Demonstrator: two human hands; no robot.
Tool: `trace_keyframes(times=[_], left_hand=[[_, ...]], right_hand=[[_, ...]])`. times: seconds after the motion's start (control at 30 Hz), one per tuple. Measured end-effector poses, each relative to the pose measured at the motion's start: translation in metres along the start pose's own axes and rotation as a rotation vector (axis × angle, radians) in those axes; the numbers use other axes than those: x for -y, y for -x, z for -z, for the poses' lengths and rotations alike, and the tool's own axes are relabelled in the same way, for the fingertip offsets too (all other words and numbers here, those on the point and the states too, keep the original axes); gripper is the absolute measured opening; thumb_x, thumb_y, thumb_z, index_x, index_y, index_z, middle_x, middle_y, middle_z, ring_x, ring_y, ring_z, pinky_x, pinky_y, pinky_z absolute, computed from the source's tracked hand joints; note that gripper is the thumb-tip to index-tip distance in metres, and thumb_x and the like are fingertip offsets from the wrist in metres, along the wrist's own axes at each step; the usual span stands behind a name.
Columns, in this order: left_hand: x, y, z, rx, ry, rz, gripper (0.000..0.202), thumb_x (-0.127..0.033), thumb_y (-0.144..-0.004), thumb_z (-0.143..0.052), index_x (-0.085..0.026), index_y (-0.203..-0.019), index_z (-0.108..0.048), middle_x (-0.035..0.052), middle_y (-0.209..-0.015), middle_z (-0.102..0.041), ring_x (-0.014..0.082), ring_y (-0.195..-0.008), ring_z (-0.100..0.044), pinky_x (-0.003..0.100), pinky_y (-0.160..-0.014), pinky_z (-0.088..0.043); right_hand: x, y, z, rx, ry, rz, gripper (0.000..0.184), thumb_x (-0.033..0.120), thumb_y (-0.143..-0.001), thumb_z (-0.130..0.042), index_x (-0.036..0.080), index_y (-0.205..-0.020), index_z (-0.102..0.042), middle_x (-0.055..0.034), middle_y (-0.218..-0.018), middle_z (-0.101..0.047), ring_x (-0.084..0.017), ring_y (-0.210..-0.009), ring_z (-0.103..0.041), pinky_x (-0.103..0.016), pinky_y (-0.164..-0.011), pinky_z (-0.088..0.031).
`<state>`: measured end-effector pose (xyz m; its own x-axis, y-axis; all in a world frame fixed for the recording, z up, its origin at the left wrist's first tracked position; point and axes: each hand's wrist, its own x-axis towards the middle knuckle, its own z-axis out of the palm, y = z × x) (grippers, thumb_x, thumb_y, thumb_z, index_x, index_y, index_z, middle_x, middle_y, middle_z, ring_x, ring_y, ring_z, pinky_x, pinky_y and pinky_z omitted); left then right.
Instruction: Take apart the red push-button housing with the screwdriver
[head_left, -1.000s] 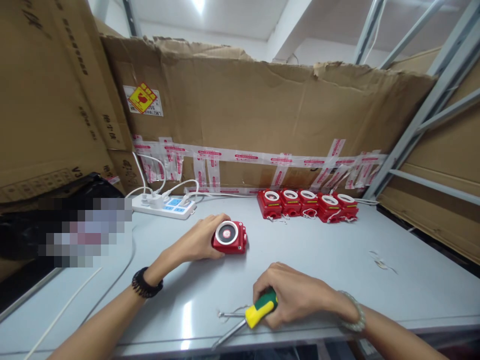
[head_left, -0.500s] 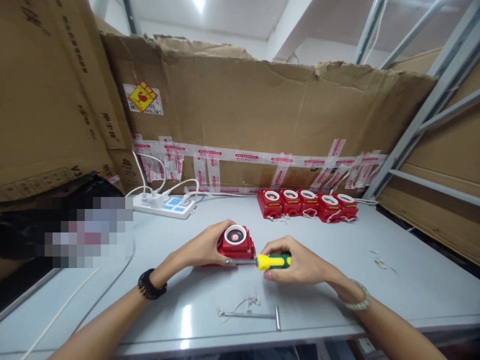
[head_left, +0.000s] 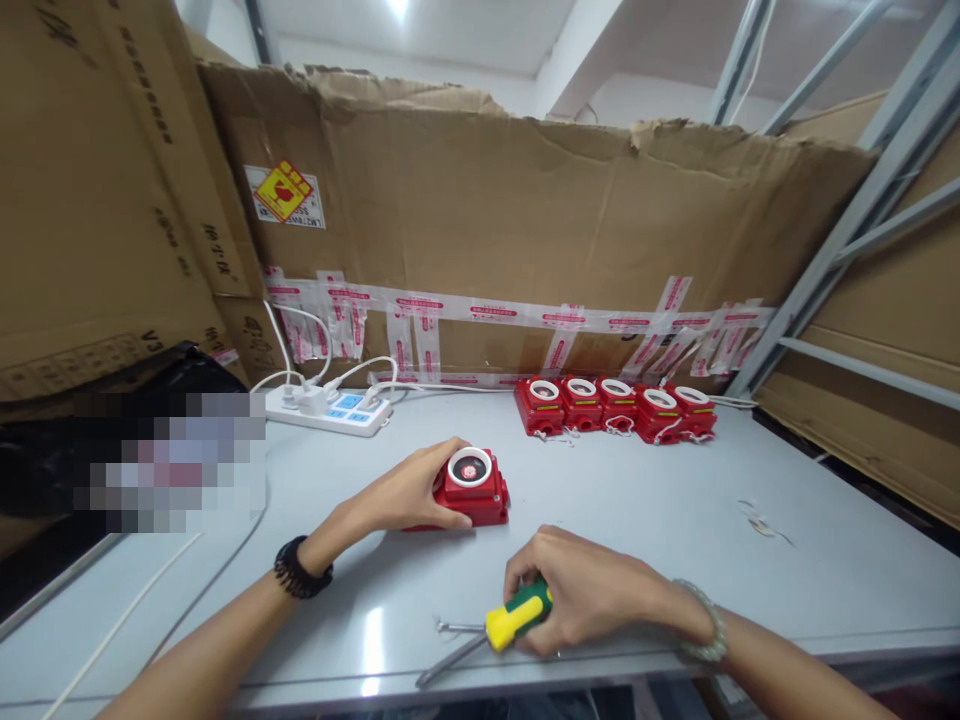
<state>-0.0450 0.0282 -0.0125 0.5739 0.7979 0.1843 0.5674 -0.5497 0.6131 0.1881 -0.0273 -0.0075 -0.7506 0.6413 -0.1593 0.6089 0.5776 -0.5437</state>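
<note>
My left hand (head_left: 420, 490) grips a red box-shaped alarm unit (head_left: 484, 500) from its left side; a white ring surrounds the dark round face on top. Low at the front of the table, my right hand (head_left: 562, 590) is closed on the yellow and green handle of a screwdriver (head_left: 514, 618), its shaft pointing down to the left. Just behind that shaft shows the end of a metal T-handle wrench (head_left: 459, 628); its crossbar is hidden by my right hand.
Several similar red units (head_left: 619, 405) with white rings and strings stand at the back right. A white power strip (head_left: 330, 410) with plugs sits at back left. Bits of string (head_left: 761, 522) lie at right. A tall cardboard sheet (head_left: 480, 220) walls off the back.
My right hand has moved down toward the table's front edge with the screwdriver, away from the red unit, covering part of the T-handle wrench. My left hand stays on the unit.
</note>
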Motion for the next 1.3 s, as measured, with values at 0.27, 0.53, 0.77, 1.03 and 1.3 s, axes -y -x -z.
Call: trace_keyframes(times=[0.27, 0.53, 0.77, 1.03, 1.3], left_hand=[[0.001, 0.000, 0.002, 0.008, 0.003, 0.019, 0.061, -0.042, -0.059, -0.078, -0.022, -0.110, -0.049, 0.0036, -0.102, -0.061, 0.0246, -0.088, -0.058, 0.031, -0.074, -0.044], [0.005, 0.000, 0.001, 0.009, -0.024, 0.018, 0.066, -0.044, -0.059, -0.078, -0.022, -0.113, -0.047, 0.0045, -0.104, -0.060, 0.0250, -0.091, -0.057, 0.032, -0.076, -0.043], [0.005, 0.001, 0.000, 0.016, -0.014, 0.006, 0.061, -0.044, -0.062, -0.076, -0.022, -0.112, -0.047, 0.0050, -0.104, -0.060, 0.0246, -0.090, -0.057, 0.032, -0.075, -0.044], [0.004, 0.000, 0.002, 0.014, -0.016, 0.009, 0.066, -0.043, -0.060, -0.078, -0.023, -0.115, -0.046, 0.0040, -0.105, -0.060, 0.0248, -0.092, -0.057, 0.032, -0.077, -0.043], [0.006, 0.001, 0.001, 0.027, -0.055, 0.020, 0.066, -0.044, -0.061, -0.077, -0.023, -0.115, -0.045, 0.0051, -0.106, -0.059, 0.0254, -0.093, -0.056, 0.033, -0.078, -0.043]], right_hand=[[-0.006, -0.003, 0.002, 0.016, -0.102, -0.003, 0.021, 0.034, -0.063, -0.069, 0.015, -0.071, -0.067, 0.0068, -0.052, -0.046, -0.005, -0.046, -0.034, -0.019, -0.042, -0.025], [-0.008, -0.002, 0.001, 0.074, -0.233, 0.003, 0.033, 0.038, -0.057, -0.076, 0.015, -0.078, -0.068, 0.0052, -0.059, -0.053, -0.006, -0.050, -0.039, -0.020, -0.046, -0.030], [-0.006, -0.003, 0.014, -0.251, -0.429, -0.046, 0.032, 0.038, -0.064, -0.071, 0.016, -0.085, -0.062, 0.0015, -0.075, -0.055, -0.010, -0.066, -0.047, -0.022, -0.059, -0.038], [0.003, 0.002, 0.002, -0.096, -0.118, -0.058, 0.046, 0.037, -0.047, -0.079, 0.018, -0.082, -0.056, -0.0001, -0.083, -0.056, -0.016, -0.076, -0.049, -0.027, -0.068, -0.038], [0.008, 0.003, -0.005, -0.036, -0.045, -0.028, 0.024, 0.024, -0.059, -0.069, 0.020, -0.079, -0.056, 0.0013, -0.074, -0.054, -0.014, -0.073, -0.048, -0.024, -0.062, -0.036]])
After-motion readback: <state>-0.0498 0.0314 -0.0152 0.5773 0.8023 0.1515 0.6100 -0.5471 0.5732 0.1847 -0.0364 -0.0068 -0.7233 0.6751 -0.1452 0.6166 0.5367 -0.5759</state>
